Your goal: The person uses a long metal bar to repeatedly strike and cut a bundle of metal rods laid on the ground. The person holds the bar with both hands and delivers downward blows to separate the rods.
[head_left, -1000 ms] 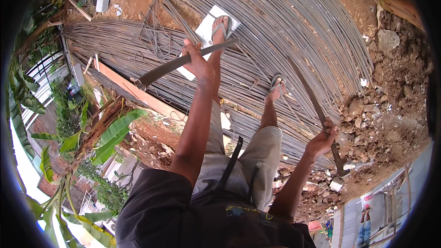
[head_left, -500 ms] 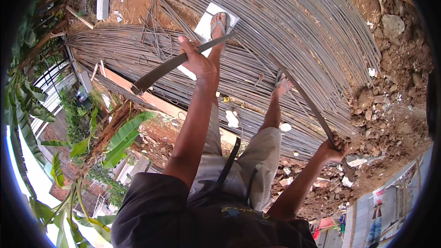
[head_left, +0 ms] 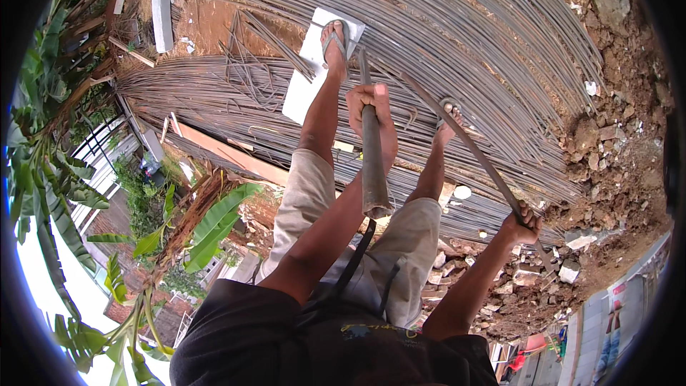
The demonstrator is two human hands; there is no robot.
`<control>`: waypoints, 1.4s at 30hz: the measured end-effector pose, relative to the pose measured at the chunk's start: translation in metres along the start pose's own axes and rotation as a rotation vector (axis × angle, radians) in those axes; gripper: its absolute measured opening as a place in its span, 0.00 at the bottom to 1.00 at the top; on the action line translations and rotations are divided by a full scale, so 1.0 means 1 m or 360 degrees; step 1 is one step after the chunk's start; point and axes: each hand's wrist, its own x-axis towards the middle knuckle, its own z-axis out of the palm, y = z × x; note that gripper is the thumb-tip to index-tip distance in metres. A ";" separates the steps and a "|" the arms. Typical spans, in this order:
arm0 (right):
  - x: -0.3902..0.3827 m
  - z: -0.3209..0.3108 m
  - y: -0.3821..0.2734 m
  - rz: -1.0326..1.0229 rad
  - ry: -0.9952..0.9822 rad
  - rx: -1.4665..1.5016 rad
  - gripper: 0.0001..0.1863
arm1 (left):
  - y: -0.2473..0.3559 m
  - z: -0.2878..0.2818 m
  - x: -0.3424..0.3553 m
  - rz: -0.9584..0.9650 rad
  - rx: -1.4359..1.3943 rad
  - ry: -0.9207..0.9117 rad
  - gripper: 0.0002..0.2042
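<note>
My left hand [head_left: 370, 109] is closed round a dark metal pipe [head_left: 374, 164]. The pipe's blunt near end points back toward my body, and its far end lies over the steel rods [head_left: 464, 28] on the ground. Out to the right, my right hand [head_left: 522, 225] grips a long dark metal bar [head_left: 461, 132] that slants forward and left. The far ends of pipe and bar come near each other; whether they join, I cannot tell. My left foot [head_left: 334, 41] stands on a white board [head_left: 299, 100], and my right foot [head_left: 448, 123] is among the rods.
Bent rod pieces [head_left: 250, 75] lie left of the white board. A long plank [head_left: 229, 154] runs along the rods' near left edge. Rubble [head_left: 525, 275] and stones border the right side. Banana leaves [head_left: 218, 225] hang at left. A white block [head_left: 162, 20] lies far left.
My left hand has moved right and nearer, swinging the pipe from leftward to pointing back at me. My right hand still holds the bar, nearly in place. The view has shifted slightly.
</note>
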 end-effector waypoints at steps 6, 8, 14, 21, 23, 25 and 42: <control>0.021 -0.022 -0.002 0.0183 -0.0030 0.0146 0.23 | -0.011 0.035 -0.019 0.0114 -0.0130 -0.0043 0.19; 0.022 -0.028 0.000 0.0192 0.0032 0.0180 0.23 | -0.012 0.041 -0.014 0.0108 -0.0179 -0.0038 0.19; 0.057 -0.048 0.014 0.0277 0.0155 0.0193 0.23 | -0.017 0.039 -0.035 0.0173 -0.0052 -0.0157 0.15; 0.136 -0.087 0.067 0.0377 0.0244 0.0144 0.23 | -0.012 0.004 -0.040 0.0136 0.0493 -0.0517 0.14; 0.138 -0.084 0.073 0.0387 0.0252 0.0097 0.22 | -0.010 -0.016 -0.034 0.0195 0.0861 -0.0645 0.15; 0.136 -0.089 0.070 0.0358 0.0333 0.0106 0.23 | 0.005 -0.030 -0.027 0.0302 0.1252 -0.0832 0.17; 0.165 -0.123 0.058 0.0343 0.0206 0.0194 0.23 | 0.064 -0.050 0.029 -0.1126 0.0629 -0.1536 0.41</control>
